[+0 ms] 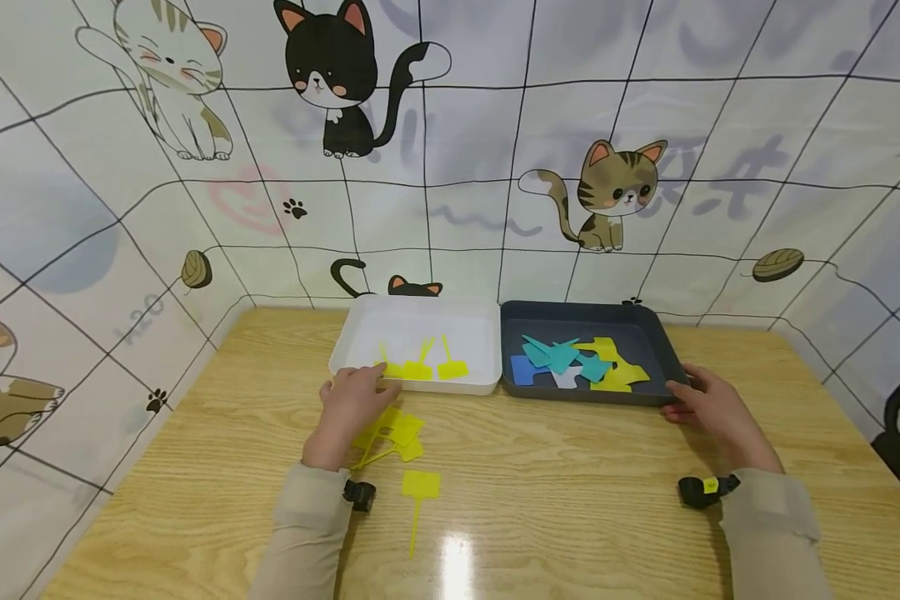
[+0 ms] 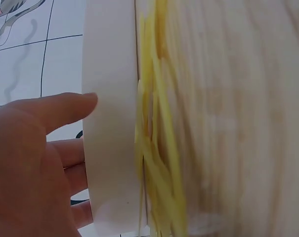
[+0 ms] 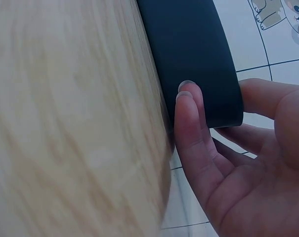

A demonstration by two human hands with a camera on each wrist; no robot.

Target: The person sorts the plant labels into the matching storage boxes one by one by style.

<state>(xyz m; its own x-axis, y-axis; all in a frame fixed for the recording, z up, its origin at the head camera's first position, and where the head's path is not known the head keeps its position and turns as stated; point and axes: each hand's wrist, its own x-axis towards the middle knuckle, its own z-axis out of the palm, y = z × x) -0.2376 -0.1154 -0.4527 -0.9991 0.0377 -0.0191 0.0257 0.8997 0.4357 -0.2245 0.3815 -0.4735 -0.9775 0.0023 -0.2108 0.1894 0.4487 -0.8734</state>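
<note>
The dark tray (image 1: 585,323) is clamped at its near right corner by the right grip (image 1: 716,412), apparently so that it is steadied beside the white tray (image 1: 420,321). The latter's front wall is met by the left grip (image 1: 357,402), fingers over the rim; whether it is pinched cannot be told. Yellow tags (image 1: 417,371) are held in the white tray; teal pieces (image 1: 562,357), a blue piece (image 1: 523,370), a pale piece (image 1: 567,377) and yellow pieces (image 1: 622,375) in the dark one. More tags (image 1: 407,429) are heaped before the white tray on the tabletop (image 1: 540,483), perhaps for easy reach.
</note>
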